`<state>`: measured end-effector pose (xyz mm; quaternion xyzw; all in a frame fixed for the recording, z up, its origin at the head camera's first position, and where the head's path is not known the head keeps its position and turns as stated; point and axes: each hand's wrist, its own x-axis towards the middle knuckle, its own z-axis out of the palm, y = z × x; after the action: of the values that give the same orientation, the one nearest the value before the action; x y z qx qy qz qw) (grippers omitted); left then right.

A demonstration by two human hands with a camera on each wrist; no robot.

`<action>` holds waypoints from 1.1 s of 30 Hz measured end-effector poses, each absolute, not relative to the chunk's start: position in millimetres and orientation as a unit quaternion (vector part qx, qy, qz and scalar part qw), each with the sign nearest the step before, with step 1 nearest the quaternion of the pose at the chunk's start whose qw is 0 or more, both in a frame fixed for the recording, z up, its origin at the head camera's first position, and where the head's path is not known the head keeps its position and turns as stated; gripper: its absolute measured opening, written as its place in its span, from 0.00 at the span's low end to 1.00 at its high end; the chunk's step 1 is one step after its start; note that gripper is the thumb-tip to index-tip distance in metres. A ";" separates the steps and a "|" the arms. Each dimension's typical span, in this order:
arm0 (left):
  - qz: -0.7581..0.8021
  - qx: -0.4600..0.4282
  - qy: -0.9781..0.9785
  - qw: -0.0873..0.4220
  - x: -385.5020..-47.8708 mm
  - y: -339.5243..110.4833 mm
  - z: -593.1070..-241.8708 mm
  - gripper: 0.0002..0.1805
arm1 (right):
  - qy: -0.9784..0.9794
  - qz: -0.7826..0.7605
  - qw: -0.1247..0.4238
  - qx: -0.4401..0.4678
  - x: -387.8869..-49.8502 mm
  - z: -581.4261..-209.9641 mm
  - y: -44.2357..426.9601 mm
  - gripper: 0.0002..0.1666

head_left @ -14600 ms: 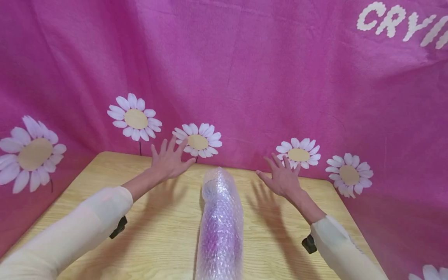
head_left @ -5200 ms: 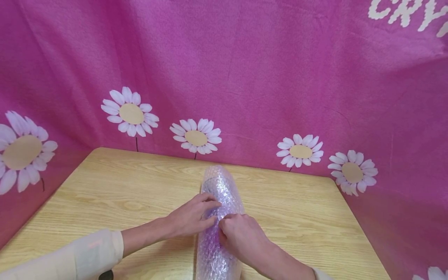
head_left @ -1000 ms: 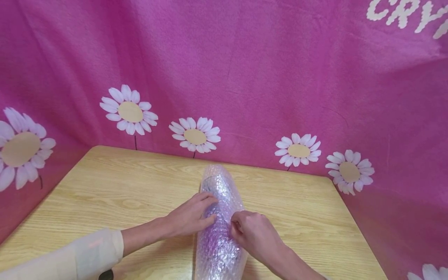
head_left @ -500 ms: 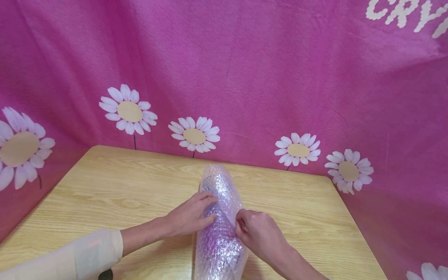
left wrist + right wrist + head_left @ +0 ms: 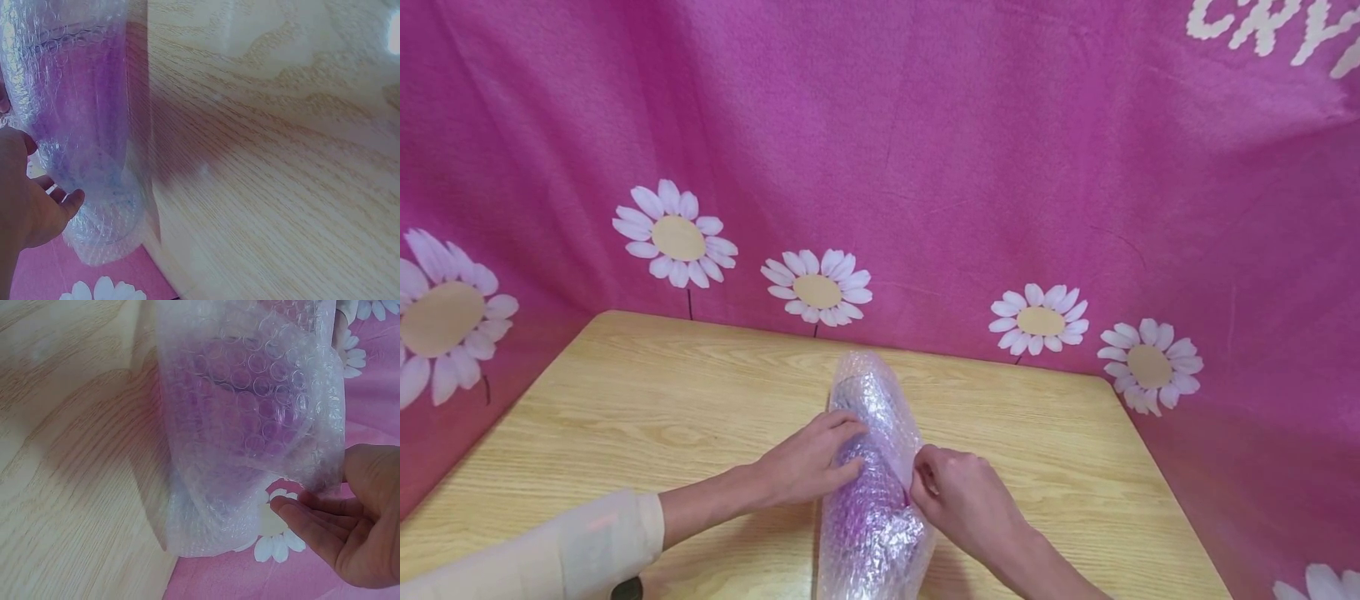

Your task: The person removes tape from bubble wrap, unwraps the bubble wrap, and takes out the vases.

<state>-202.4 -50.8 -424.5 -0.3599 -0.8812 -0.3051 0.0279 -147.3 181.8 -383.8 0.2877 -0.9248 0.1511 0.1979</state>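
A long bundle in clear bubble wrap (image 5: 872, 542) lies lengthwise on the table, with something purple showing through; its kind is hidden by the wrap. My left hand (image 5: 805, 462) rests on the bundle's left side, fingers and thumb spread and loosely bent. At the right side, my right hand (image 5: 966, 500) pinches the edge of the wrap between thumb and fingers. The right wrist view shows a loose flap of bubble wrap (image 5: 269, 400) lifted toward that hand. In the left wrist view, the purple contents (image 5: 81, 106) show through with a dark line across the top.
The wooden table (image 5: 685, 392) extends on both sides of the bundle. A pink cloth (image 5: 925, 167) with printed daisies hangs behind and beside the table. A dark wrist device (image 5: 627, 588) shows under the left sleeve.
Both hands were earlier held apart above the table, then came onto the bundle. Over the last second my right hand has drawn the wrap's edge rightward; my left hand has stayed put.
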 end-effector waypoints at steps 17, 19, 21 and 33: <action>-0.302 -0.361 -0.882 0.028 -201.3 -51.5 -422.9 0.26 | -0.935 0.207 0.126 0.258 -146.6 -383.2 179.7 0.05; -0.302 -0.361 -0.882 0.029 -201.4 -51.4 -423.0 0.25 | -0.932 0.205 0.130 0.268 -147.7 -383.7 178.4 0.04; -0.302 -0.360 -0.882 0.028 -201.4 -51.7 -423.1 0.25 | -0.929 0.203 0.136 0.279 -149.2 -384.4 176.9 0.05; -0.296 -0.368 -0.881 0.036 -202.0 -50.4 -423.9 0.24 | -0.924 0.201 0.119 0.302 -157.7 -384.7 171.6 0.20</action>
<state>-202.0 -50.4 -423.9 -0.3675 -0.8808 -0.2964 0.0361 -157.7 171.6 -384.7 0.3020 -0.9242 0.2012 0.1191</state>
